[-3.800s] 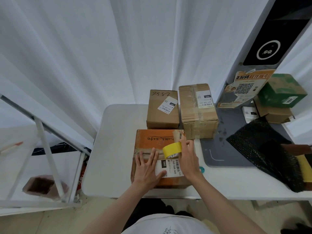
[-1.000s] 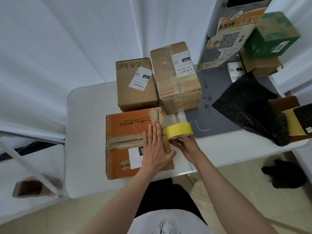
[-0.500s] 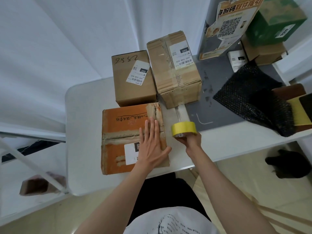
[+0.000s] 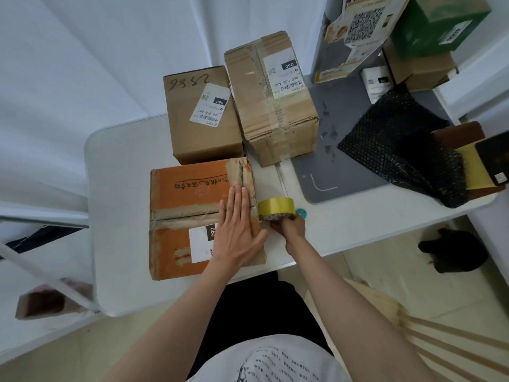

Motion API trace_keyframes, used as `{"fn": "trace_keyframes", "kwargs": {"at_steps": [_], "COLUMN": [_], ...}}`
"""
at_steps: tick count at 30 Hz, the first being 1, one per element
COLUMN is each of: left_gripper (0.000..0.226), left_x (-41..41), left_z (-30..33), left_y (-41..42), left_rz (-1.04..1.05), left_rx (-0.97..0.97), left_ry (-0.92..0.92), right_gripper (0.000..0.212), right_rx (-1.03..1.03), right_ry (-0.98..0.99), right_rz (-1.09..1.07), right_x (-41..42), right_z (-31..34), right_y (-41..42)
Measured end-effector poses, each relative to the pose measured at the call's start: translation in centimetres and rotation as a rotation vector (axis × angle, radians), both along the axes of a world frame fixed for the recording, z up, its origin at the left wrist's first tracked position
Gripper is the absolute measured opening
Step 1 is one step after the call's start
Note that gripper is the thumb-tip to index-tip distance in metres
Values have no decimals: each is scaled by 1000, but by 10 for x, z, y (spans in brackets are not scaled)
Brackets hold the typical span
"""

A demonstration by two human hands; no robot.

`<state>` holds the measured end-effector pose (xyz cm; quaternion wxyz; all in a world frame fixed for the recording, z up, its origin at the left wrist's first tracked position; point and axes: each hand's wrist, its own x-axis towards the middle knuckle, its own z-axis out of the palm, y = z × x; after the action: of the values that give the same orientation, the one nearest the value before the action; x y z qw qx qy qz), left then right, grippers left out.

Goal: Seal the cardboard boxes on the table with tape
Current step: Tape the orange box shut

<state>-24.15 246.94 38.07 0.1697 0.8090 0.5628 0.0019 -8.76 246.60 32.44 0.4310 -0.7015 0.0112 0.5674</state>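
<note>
Two hands work the orange box: left hand lies flat, steadying it; right hand grips the tape roll beside its right edge, probably to draw tape.

Probably a parcel pickup point, labelled cartons, QR-code sign, white folding table
</note>
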Motion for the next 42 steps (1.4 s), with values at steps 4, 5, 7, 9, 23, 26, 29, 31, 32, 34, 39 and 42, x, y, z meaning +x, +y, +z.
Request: {"fn": "trace_keyframes", "kwargs": {"at_steps": [4, 5, 7, 9, 23, 26, 29, 31, 32, 34, 39, 42], "left_gripper": [99, 99, 99, 100, 60, 38, 30, 26, 26, 25, 21, 20], "left_x": [0, 0, 0, 0, 13, 39, 63, 75, 79, 85, 91, 91], "left_z": [-1, -2, -2, -1, 32, 35, 37, 36, 36, 35, 27, 24], "left_y": [0, 1, 0, -1, 55, 100, 131, 142, 146, 152, 159, 159], "left_rz": [-5, -5, -2, 1, -186, -403, -513, -555, -584, -628, -655, -691], "left_rx": [9, 8, 4, -1, -40, -189, -375, -466, -481, -495, -464, -382], "left_ry": [5, 3, -7, -12, -167, -17, 191, 292, 327, 357, 370, 404], "right_gripper": [42, 43, 40, 32, 28, 28, 27, 26, 25, 21, 17, 18], "right_rx": [-10, -22, -49, -69, 240, 287, 283, 282, 283, 279, 278, 273], "right_ry": [-658, -796, -932, -936, -667, -597, -577, -596, -597, -585, -599, -608], "right_rz": [298, 386, 587, 691, 152, 165, 144, 139, 149, 195, 301, 365], "right_x": [24, 29, 37, 43, 28, 8, -3, -6, -7, -10, -19, -24], "right_z": [1, 0, -3, -6, 43, 58, 66, 68, 68, 67, 62, 61], "right_y": [-6, -8, -10, -11, -26, -29, -32, -34, -35, -34, -25, -12]}}
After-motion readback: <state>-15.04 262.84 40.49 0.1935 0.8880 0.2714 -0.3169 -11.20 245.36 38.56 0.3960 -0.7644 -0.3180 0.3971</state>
